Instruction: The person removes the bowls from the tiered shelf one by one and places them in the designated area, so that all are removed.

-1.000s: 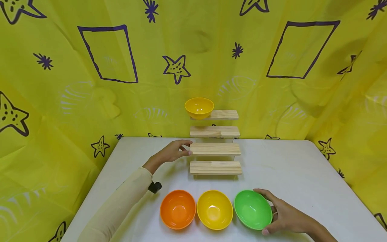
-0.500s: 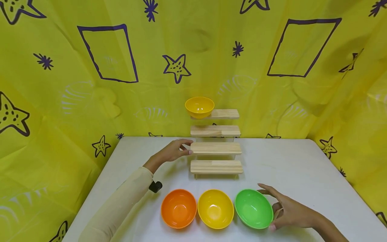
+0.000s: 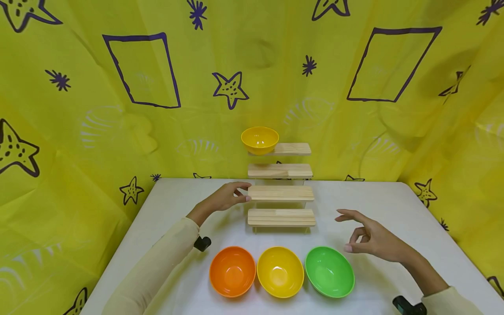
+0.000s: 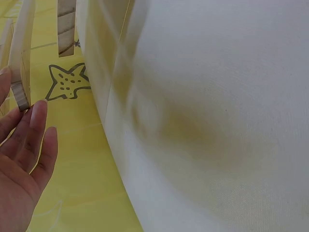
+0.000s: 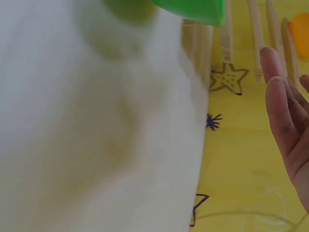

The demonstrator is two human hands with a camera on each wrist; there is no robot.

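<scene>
My left hand (image 3: 223,197) holds the left end of a step on the wooden stepped display stand (image 3: 281,193), the second step from the bottom. Its thumb and fingers sit at the board's end, seen also in the left wrist view. A yellow bowl (image 3: 260,141) stands on the left of the top step. In front of the stand are an orange bowl (image 3: 232,272), another yellow bowl (image 3: 280,273) and a green bowl (image 3: 330,272) in a row. My right hand (image 3: 379,238) hovers over the table behind and right of the green bowl, holding nothing, fingers loosely bent.
The white table (image 3: 366,201) meets a yellow curtain (image 3: 275,78) with starfish drawings at the back and both sides. A dark wrist camera (image 3: 409,305) shows at the right sleeve, another camera (image 3: 202,243) under the left sleeve.
My right hand has let go of the green bowl's rim and moved up and away from it, toward the back. The left hand stays at the stand, and the bowls stand where they were.
</scene>
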